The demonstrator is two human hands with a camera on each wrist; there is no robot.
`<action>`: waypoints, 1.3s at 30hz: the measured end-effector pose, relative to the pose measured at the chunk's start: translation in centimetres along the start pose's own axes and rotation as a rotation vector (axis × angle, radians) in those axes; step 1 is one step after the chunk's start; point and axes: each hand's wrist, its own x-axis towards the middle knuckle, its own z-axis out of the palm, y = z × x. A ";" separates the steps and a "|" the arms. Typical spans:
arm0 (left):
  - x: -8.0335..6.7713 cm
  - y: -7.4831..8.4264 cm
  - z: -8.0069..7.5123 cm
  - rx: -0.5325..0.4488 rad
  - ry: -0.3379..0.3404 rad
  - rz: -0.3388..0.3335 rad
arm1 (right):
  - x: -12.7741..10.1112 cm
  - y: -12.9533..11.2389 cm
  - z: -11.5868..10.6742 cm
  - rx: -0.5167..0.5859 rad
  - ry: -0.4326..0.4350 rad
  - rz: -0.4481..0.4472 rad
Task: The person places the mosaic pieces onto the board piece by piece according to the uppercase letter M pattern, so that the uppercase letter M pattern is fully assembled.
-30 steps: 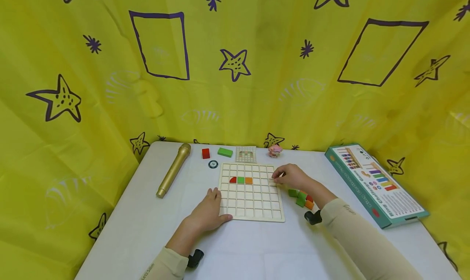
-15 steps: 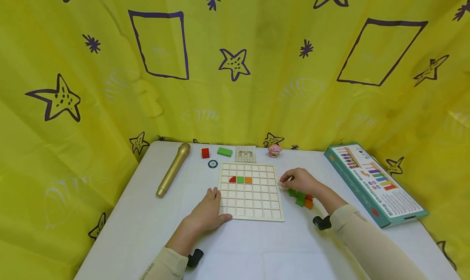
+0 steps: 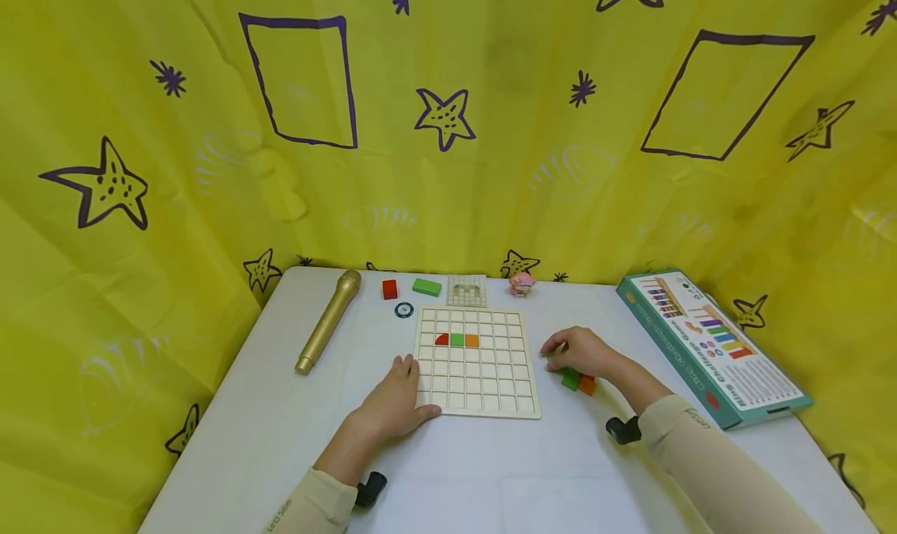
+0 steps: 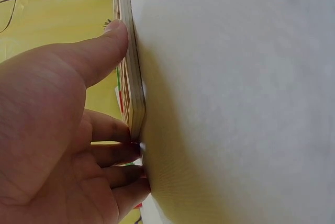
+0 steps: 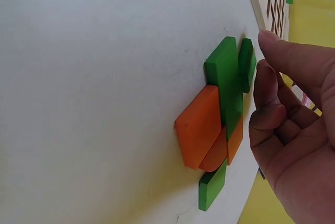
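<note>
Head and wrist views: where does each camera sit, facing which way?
Head: worn on head, facing forward and down at the grid board; left hand, right hand, sleeves.
Left wrist: on that wrist, facing the board's edge; left hand, some of the right.
Right wrist: on that wrist, facing green and orange blocks; right hand.
Head and right wrist share board, blocks.

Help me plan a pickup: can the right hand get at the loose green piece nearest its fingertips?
Probably yes: the right hand is close beside that green piece, and the right wrist view shows nothing between them. A big orange piece lies farther off, seemingly out of the way.
</note>
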 end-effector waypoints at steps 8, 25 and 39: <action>0.1 0.0 -0.1 -0.018 0.005 0.002 | -0.1 0.5 0.0 -0.015 -0.014 0.023; 0.1 -0.1 -0.1 -0.013 0.012 0.016 | -0.5 0.1 0.1 -0.052 0.010 -0.020; -0.3 -0.1 -0.1 -0.025 0.000 0.012 | -0.8 0.1 -0.3 -0.041 0.016 -0.021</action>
